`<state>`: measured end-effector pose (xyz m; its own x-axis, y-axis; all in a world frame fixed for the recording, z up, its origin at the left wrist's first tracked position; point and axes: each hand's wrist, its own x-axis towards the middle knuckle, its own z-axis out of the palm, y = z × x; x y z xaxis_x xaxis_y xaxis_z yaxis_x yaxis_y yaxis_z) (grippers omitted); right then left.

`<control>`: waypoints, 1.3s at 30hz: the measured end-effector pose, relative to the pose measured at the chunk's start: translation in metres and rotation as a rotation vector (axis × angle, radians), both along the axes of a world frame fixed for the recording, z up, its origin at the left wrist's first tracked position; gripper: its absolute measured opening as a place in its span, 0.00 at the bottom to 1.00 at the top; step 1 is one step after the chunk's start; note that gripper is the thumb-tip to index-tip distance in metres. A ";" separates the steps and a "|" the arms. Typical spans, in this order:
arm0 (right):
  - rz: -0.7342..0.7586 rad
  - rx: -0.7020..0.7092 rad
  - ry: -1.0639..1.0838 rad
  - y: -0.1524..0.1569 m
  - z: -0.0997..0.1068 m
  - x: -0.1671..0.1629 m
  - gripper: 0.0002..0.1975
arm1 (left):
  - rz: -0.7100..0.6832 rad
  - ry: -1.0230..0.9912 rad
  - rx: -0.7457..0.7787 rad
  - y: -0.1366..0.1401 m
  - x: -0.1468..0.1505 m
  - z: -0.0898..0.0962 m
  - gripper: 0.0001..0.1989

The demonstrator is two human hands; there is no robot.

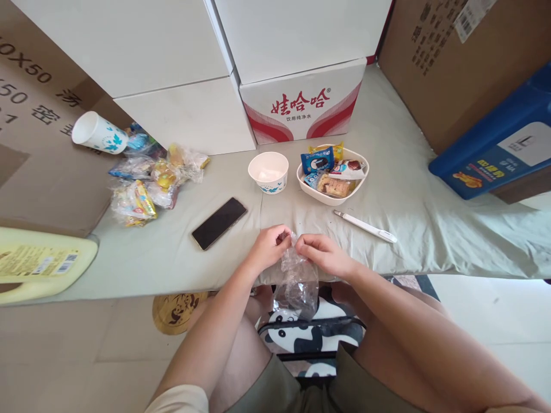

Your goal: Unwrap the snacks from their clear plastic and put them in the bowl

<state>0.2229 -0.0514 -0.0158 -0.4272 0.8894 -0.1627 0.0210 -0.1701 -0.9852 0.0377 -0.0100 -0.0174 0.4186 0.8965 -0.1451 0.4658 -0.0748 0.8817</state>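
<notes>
A clear plastic bag hangs down over the table's front edge, above my lap. My left hand pinches its top from one side, and my right hand grips the top from the other, the two close together. The bag looks see-through, with no contents that I can make out. Just beyond my hands stand a white paper bowl with a blue leaf print and a white dish of wrapped snacks. To the right lies a white utility knife; a black phone rests to the left.
Bagged snacks are heaped at the left beside a tipped stack of paper cups. White cartons line the back of the cloth-covered table. A yellow jug and a blue jug flank the sides, near brown cardboard boxes.
</notes>
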 end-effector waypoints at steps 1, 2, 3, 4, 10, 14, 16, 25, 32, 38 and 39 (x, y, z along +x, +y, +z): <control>0.028 0.020 -0.023 -0.001 -0.001 -0.001 0.15 | 0.029 -0.001 0.018 0.000 0.001 -0.001 0.06; 0.048 0.031 -0.044 -0.001 -0.002 -0.002 0.14 | 0.059 -0.003 0.036 -0.001 0.001 -0.001 0.06; 0.060 0.037 -0.059 -0.001 -0.003 -0.003 0.13 | 0.084 -0.003 0.052 -0.001 0.001 -0.002 0.05; 0.061 0.040 -0.066 -0.001 -0.004 -0.003 0.13 | 0.104 -0.002 0.068 -0.001 0.001 -0.004 0.04; -0.089 0.049 -0.022 0.002 -0.007 0.001 0.10 | 0.123 -0.005 0.213 0.001 -0.002 -0.009 0.19; -0.204 0.053 -0.009 0.003 -0.007 0.006 0.08 | 0.262 0.065 0.257 0.005 -0.007 -0.010 0.29; -0.287 0.129 0.000 0.003 -0.006 0.008 0.12 | 0.333 0.089 0.231 0.008 -0.010 -0.011 0.33; -0.436 0.129 0.165 0.002 0.007 0.017 0.29 | 0.210 -0.273 -0.035 0.014 -0.018 -0.006 0.26; -0.402 0.036 0.267 0.003 0.004 0.015 0.26 | 0.178 -0.546 -0.513 0.003 -0.005 0.006 0.36; -0.506 -0.018 0.266 0.009 -0.001 0.012 0.22 | 0.318 -0.644 -0.412 0.006 -0.004 0.009 0.17; -0.495 -0.041 0.276 0.009 -0.002 0.011 0.23 | 0.339 -0.667 -0.394 0.007 -0.005 0.009 0.16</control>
<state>0.2340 -0.0421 -0.0176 0.0072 0.9897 -0.1430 -0.3284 -0.1327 -0.9351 0.0326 -0.0030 -0.0081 0.2451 0.9246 -0.2917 -0.2202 0.3461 0.9120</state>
